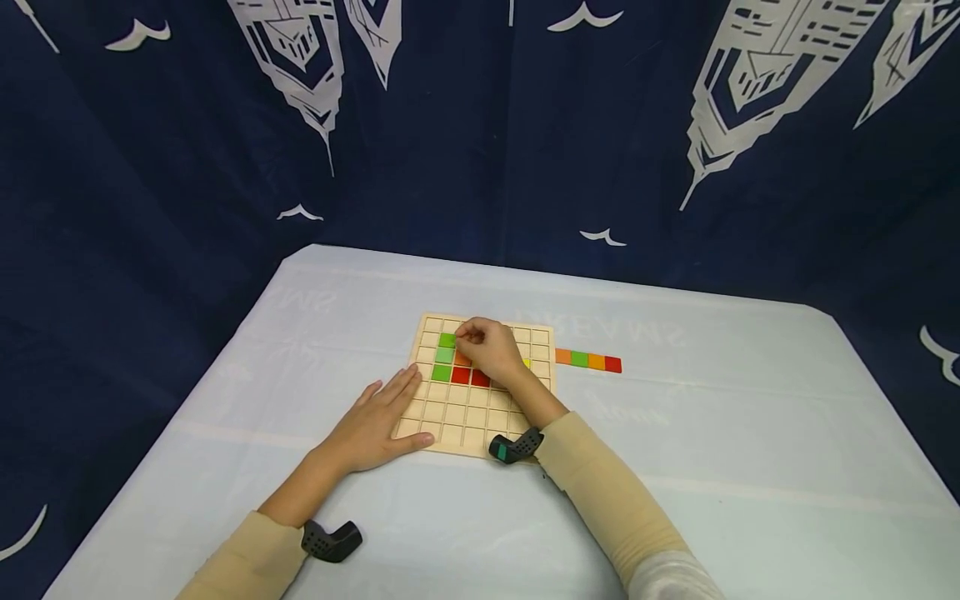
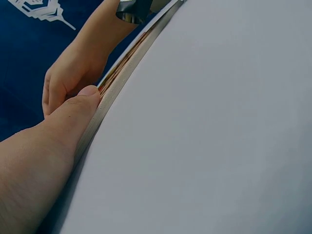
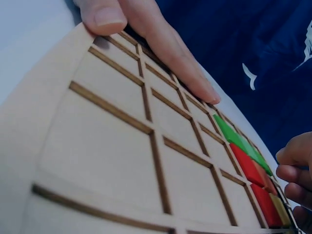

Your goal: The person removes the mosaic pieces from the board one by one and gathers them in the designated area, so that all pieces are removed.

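Note:
A wooden grid board point(image 1: 455, 433) lies on the white table. My left hand point(image 1: 375, 425) rests on its left edge with fingers spread, the thumb point(image 2: 73, 109) along the front edge. Over the far part of the board, my right hand point(image 1: 491, 350) has curled fingers with the tips down beside a green tile point(image 1: 447, 340). Whether they pinch a tile is hidden. Below that are a pale green tile point(image 1: 444, 355), another green tile point(image 1: 441, 372), an orange tile point(image 1: 462, 360) and two red tiles point(image 1: 461, 376). A yellow tile point(image 1: 527, 363) shows past the right hand.
A short row of orange, green and red tiles point(image 1: 580, 358) lies on the table against the board's right edge. Behind the white table point(image 1: 750, 417) hangs a dark blue curtain point(image 1: 495, 167) with white prints. Each wrist wears a black device point(image 1: 330, 542).

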{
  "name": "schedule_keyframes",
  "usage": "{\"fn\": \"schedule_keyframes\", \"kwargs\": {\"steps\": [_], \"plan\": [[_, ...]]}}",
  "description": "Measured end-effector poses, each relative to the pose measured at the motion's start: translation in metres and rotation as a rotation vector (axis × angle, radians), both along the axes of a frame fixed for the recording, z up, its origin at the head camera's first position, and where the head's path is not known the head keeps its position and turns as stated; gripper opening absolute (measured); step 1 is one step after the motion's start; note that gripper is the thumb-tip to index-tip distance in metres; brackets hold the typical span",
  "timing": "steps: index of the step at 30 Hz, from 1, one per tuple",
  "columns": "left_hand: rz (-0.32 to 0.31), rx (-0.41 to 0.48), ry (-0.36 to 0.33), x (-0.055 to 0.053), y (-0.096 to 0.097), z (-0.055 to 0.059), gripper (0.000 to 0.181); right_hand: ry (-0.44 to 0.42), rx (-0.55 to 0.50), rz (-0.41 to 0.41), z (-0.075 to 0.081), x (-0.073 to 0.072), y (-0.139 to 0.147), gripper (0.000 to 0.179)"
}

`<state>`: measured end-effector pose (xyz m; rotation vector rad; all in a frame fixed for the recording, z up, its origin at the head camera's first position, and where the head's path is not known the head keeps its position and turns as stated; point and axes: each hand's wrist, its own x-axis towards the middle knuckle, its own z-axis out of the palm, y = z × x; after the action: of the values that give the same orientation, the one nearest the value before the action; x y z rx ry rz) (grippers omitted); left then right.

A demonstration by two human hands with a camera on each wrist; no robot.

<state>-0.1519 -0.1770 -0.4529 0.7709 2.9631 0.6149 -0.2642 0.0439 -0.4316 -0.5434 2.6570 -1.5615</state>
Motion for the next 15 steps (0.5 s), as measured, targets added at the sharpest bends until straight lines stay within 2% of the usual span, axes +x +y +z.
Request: {"fn": "schedule_keyframes", "kwargs": {"steps": [8, 15], "plan": [[-0.002, -0.005, -0.002, -0.0005, 0.0004, 0.0013, 0.094, 0.012, 0.04, -0.022, -0.007, -0.0033, -0.0014, 0.01], [-0.001, -0.005, -0.001, 0.0008, 0.0002, 0.0022, 0.095, 0.001, 0.09, -0.028, -0.0037, -0.0037, -0.0042, 0.015]]}}
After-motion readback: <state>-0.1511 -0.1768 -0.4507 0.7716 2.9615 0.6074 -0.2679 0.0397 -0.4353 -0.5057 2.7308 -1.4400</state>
